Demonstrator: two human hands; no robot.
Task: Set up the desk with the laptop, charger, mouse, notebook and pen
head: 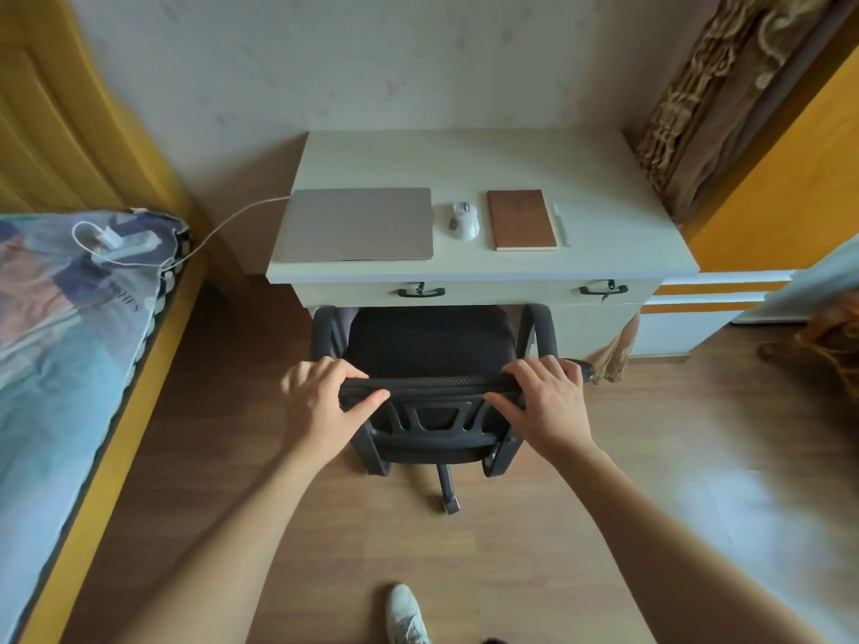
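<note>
The left hand [320, 402] and right hand [546, 402] each grip the top edge of the black chair [432, 346] tucked under the desk [465, 155]. Beyond the chair, on the desk, lie the closed laptop [355, 225], the mouse [465, 219], the notebook [521, 219] and the pen [561, 224], with the charger cable [232, 220] running off the laptop's left.

The laptop [355, 225] at ten o'clock looks matt metal; the desk [465, 155] pale matt wood grain. The floor [650, 457] is glossy wood; the chair [430, 388] back black mesh cloth.
</note>
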